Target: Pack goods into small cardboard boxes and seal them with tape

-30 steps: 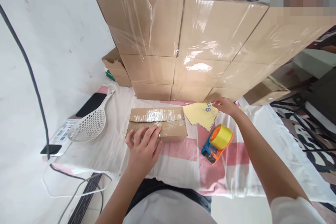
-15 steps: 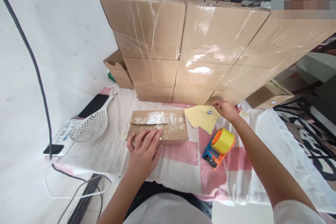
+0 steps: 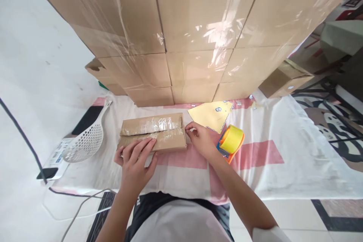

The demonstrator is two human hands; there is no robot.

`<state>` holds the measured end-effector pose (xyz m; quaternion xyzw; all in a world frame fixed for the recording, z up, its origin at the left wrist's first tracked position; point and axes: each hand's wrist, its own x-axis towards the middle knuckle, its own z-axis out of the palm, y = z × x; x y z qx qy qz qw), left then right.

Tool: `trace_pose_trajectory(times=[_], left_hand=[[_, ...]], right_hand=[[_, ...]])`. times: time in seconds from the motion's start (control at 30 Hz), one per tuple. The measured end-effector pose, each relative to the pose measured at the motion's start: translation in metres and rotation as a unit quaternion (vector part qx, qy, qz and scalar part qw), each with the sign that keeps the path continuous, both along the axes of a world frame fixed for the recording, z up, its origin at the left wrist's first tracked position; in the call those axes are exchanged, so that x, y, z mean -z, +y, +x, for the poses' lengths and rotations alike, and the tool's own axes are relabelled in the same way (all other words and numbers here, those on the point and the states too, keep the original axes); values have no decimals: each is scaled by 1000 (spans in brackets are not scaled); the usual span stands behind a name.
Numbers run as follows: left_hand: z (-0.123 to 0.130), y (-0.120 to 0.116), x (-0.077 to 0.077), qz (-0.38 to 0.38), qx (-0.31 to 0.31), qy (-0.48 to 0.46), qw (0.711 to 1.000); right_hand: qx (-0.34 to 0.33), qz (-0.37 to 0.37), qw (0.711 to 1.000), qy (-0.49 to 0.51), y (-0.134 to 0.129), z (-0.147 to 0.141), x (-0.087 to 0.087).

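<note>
While L hand rests half-spread on small brown cardboard box, box lies on pink-white cloth | R hand pinched at R end, can't tell if I hold smth | clear tape on top, seam looks part-open

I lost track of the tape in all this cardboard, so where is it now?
In the head view, the yellow tape roll sits right of centre on the cloth, just beyond the right forearm and nearest the yellow paper.
</note>
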<state>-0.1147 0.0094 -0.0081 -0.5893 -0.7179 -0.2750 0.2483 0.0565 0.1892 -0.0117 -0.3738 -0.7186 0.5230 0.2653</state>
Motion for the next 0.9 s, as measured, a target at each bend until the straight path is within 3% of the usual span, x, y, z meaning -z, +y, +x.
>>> trace_pose_trajectory(times=[0.2,0.33,0.47,0.63,0.77,0.9], left_hand=[[-1,4,5,3,-9,19,1000],[2,6,5,-2,-20,29,999],[1,7,4,-10,-20,38,999],[-3,5,6,-18,-21,27,999],[-6,5,10,-23,-37,22,999],[-6,5,12,-10,-35,35,999]], right_hand=[[47,-77,990,107,-7,1,23],[135,-55,985,89,-20,-1,30],[105,-29,982,152,-40,-6,35],[70,-59,979,181,-55,-9,42],[119,-90,971,186,-58,-10,46],[130,-62,969,200,-60,-10,47]])
